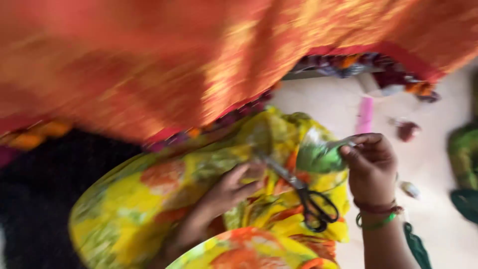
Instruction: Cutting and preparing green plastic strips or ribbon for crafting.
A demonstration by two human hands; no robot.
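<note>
Scissors lie diagonally on the yellow floral cloth, handles lower right; left hand rests flat beside the blades; right hand pinches green fabric above them.

Left hand: lies low and near the middle, palm down, fingers stretched forward and slightly spread, forearm running back toward the near edge.
Right hand: raised at the right, fingers curled in and pinched together with the thumb, knuckles up.
Right wrist: upright, ringed by red and green bands.
</note>
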